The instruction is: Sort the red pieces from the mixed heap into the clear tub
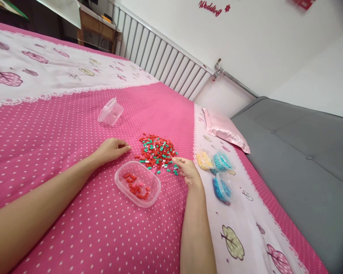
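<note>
A loose pile of small toy building bricks (157,150), mostly red with some green, white and pink ones, lies on the polka-dot bedsheet. My left hand (113,149) is at the pile's left side, a little apart from it, its fingers curled and fingertips together; anything between them is too small to make out. At the pile's right edge, my right hand (189,171) has thumb and fingers pinched; what they hold cannot be made out. Nearest me is a clear plastic tub (120,187) with several red and pink bricks on its bottom.
An open clear container (111,113) lies tilted beyond my left hand. On the right stand small tubs of yellow pieces (204,160), teal pieces (221,161) and blue pieces (220,189). A pink pillow (225,129) lies near the grey headboard (297,152). Metal rails (162,49) edge the bed.
</note>
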Motion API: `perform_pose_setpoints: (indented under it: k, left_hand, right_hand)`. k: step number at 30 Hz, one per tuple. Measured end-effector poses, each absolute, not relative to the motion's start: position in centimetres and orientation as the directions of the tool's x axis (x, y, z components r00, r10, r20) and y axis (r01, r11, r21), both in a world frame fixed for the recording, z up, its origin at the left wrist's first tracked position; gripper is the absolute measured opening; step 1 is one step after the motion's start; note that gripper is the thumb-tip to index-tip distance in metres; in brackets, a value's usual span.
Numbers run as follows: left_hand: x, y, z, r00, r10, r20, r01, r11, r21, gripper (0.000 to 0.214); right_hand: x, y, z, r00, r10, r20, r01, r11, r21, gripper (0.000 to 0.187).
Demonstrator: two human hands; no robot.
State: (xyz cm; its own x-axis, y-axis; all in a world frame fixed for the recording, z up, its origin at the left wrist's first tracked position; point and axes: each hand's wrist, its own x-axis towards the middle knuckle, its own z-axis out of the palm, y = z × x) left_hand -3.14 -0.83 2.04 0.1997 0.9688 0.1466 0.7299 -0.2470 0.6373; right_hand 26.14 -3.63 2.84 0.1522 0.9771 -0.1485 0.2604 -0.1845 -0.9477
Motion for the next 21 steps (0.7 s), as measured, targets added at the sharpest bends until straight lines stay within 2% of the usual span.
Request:
perform_pose_setpoints:
  k: [2, 3, 5, 8, 12, 14, 16, 18, 19, 21]
  left_hand:
    - [-3.1, -0.8, 2.0, 0.201, 0.967, 0.155, 0.728, -0.253, 0.637, 0.043]
    - [-3.1, -0.8, 2.1, 0.201, 0.967, 0.156, 0.728, -0.254, 0.636, 0.043]
    - [-3.1, -0.9, 2.1, 0.202, 0.967, 0.152, 0.731, -0.252, 0.634, 0.043]
    - [-3.1, -0.9, 2.2, 0.202, 0.969, 0.14, 0.734, -0.244, 0.634, 0.043]
    - [-3.1, -1.0, 2.3, 0.2, 0.971, 0.132, 0.737, -0.238, 0.633, 0.043]
    - [-3.1, -1.0, 2.3, 0.201, 0.971, 0.132, 0.737, -0.238, 0.633, 0.043]
    - [-3.1, -1.0, 2.2, 0.199, 0.971, 0.133, 0.738, -0.238, 0.632, 0.043]
    - [-3.1, -0.9, 2.2, 0.198, 0.971, 0.133, 0.738, -0.237, 0.631, 0.043]
    - [-3.1, -0.9, 2.2, 0.199, 0.971, 0.133, 0.738, -0.238, 0.632, 0.043]
    - [-3.1, -0.9, 2.2, 0.204, 0.97, 0.135, 0.734, -0.243, 0.634, 0.043]
  right_hand:
    - [26.3, -3.6, 3.6, 0.072, 0.981, -0.177, -0.047, -0.174, -0.984, 0.027]
    - [26.3, -3.6, 3.9, 0.019, 0.981, -0.193, -0.235, -0.183, -0.955, 0.024]
    - [26.3, -3.5, 4.3, -0.075, 0.975, -0.207, -0.538, -0.214, -0.815, 0.017]
    - [26.3, -3.6, 4.6, -0.114, 0.977, -0.18, -0.706, -0.207, -0.677, 0.006]
    - [26.4, -3.8, 4.9, -0.104, 0.99, -0.095, -0.762, -0.141, -0.632, 0.008]
    - [26.4, -3.7, 4.9, -0.088, 0.991, -0.096, -0.729, -0.13, -0.672, 0.01]
    - [26.3, -3.5, 4.4, -0.029, 0.992, -0.126, -0.603, -0.118, -0.789, 0.011]
    - [26.1, -3.2, 3.5, 0.106, 0.986, -0.126, -0.256, -0.096, -0.962, 0.015]
    - [26.0, -3.1, 2.9, 0.176, 0.98, -0.096, -0.036, -0.091, -0.995, 0.018]
    - [25.7, -2.8, 1.8, 0.266, 0.964, -0.014, 0.309, -0.099, -0.946, 0.021]
